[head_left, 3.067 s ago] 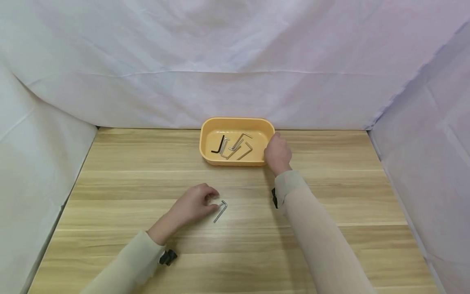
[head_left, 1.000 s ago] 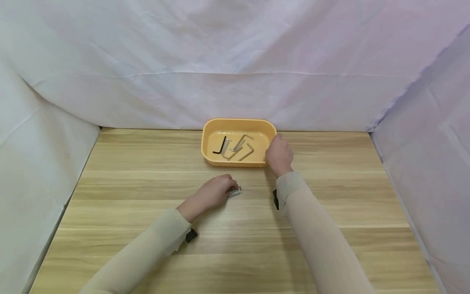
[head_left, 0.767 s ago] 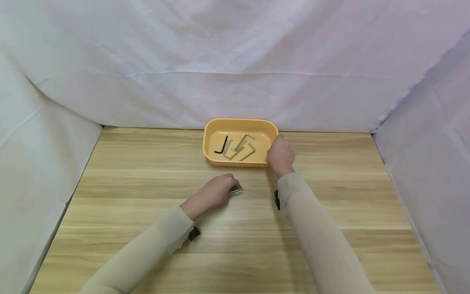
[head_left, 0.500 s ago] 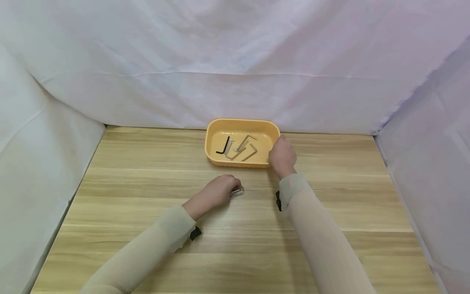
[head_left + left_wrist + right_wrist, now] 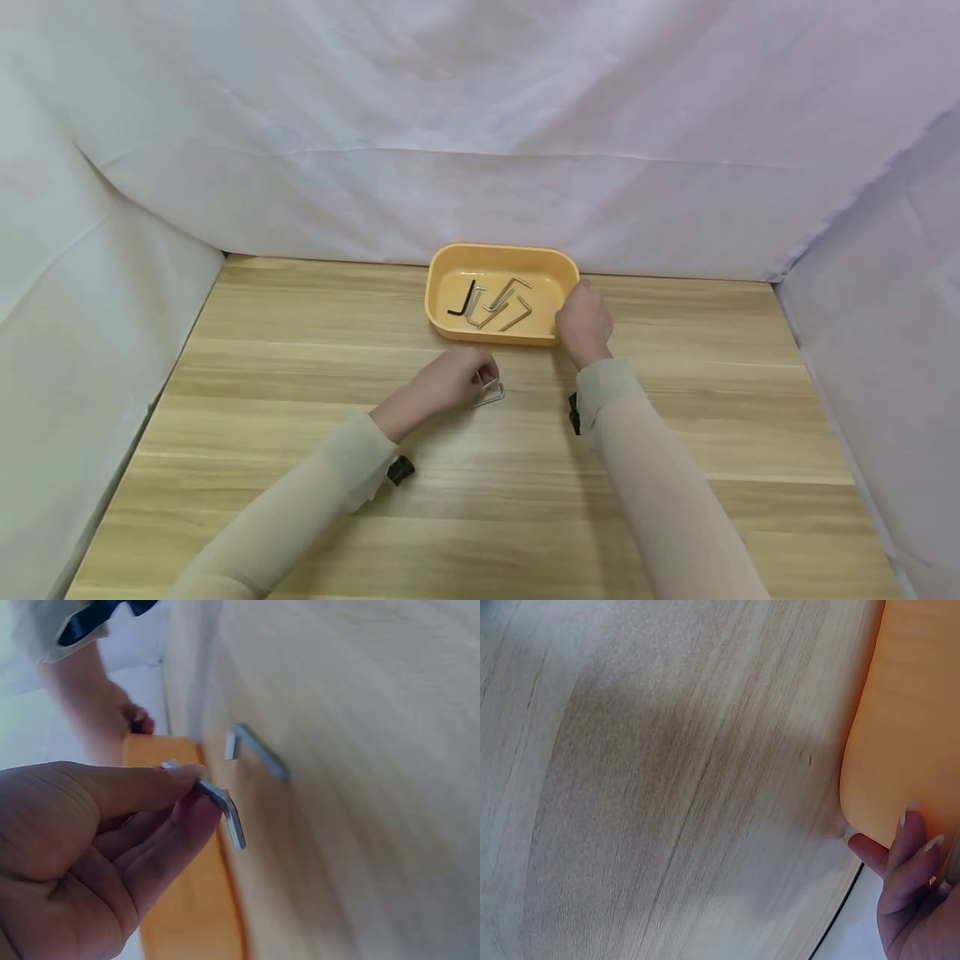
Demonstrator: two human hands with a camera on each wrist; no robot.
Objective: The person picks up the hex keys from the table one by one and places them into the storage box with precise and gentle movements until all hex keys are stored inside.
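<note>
My left hand (image 5: 480, 382) pinches a small silver hex key (image 5: 492, 393) between thumb and fingertips, just above the wooden table (image 5: 300, 375), in front of the orange tray (image 5: 442, 321). In the left wrist view the hex key (image 5: 229, 810) juts from the left hand (image 5: 196, 784), and its grey double shows on the tabletop beyond it. My right hand (image 5: 581, 312) grips the tray's right rim. In the right wrist view its fingers (image 5: 911, 847) curl over the tray (image 5: 900, 712). Inside the tray lie a black hex key (image 5: 461, 302) and several silver hex keys (image 5: 504, 305).
White cloth walls (image 5: 480, 125) close in the table at the back and on both sides. The tray stands against the back edge. Bare wood (image 5: 487, 517) stretches from the hands to the front edge.
My left hand slid the hex key from mid-table toward the tray and now has it lifted slightly in a pinch. My right hand has stayed on the tray's rim.
</note>
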